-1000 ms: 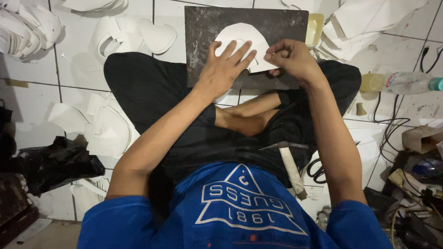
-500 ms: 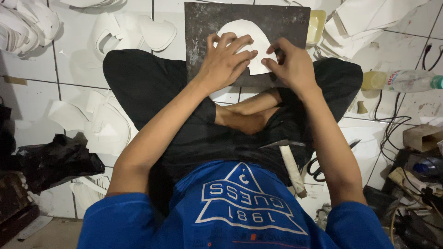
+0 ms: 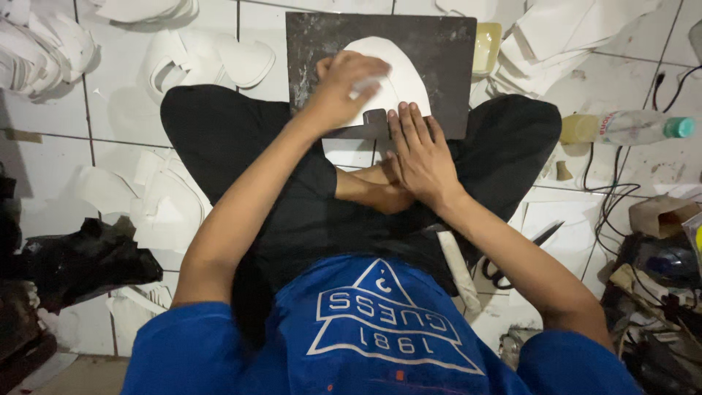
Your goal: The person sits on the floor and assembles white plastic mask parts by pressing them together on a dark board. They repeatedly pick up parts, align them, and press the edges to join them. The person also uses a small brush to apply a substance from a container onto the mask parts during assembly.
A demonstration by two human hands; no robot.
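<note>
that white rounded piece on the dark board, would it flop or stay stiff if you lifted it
The white rounded piece lies flat on the dark board, so it is probably a thin, light sheet that would bend when lifted. The left hand rests on it, and the right hand sits at the board's edge, so it may slide easily if pushed.

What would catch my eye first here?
A white cutout lies on a dark board at top centre. The left hand presses on it, and the right hand rests flat at the board's near edge. More white pieces litter the tiled floor at left.
</note>
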